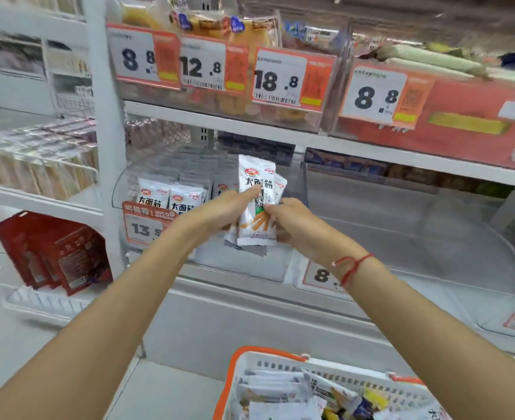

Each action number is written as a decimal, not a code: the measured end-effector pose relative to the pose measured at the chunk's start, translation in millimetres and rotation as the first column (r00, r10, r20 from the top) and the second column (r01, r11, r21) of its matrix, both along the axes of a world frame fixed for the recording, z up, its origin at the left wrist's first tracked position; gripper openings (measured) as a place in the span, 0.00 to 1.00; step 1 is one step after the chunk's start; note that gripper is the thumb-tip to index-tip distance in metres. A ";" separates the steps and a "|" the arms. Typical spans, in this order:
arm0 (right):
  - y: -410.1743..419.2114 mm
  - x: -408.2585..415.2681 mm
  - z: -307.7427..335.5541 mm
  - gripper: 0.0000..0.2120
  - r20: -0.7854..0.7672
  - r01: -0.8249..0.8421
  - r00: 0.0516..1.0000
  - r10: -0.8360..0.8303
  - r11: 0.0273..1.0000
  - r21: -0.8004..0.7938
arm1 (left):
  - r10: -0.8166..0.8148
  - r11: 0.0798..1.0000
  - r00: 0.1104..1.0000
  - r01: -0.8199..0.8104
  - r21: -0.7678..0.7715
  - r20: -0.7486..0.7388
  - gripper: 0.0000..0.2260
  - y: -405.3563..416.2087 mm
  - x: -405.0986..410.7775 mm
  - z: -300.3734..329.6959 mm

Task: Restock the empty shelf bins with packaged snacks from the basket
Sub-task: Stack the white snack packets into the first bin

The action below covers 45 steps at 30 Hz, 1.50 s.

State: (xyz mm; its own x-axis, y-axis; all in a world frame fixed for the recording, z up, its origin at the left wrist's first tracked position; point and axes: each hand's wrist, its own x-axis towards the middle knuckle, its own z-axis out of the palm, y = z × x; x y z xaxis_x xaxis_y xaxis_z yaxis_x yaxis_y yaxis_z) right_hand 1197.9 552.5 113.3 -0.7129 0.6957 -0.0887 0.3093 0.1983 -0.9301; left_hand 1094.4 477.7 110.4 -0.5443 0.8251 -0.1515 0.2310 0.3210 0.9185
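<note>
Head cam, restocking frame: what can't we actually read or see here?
- Count of white snack packets: they overlap, and the left hand and right hand cover their edges.
- Basket contents: cut off by the bottom edge.
- Price tag digits: hidden behind the right forearm.
- Top shelf goods: motion blur.
- Small print on all tags: too small.

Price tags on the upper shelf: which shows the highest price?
The third tag from the left, reading 18.8; the others read 8.8 or 12.8.
</note>
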 end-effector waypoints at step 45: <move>55.9 -134.4 -68.9 0.18 0.487 -0.216 0.870 0.078 0.948 0.233 | 0.353 0.921 0.293 -0.273 0.276 -0.889 0.24 28.0 -78.9 -49.7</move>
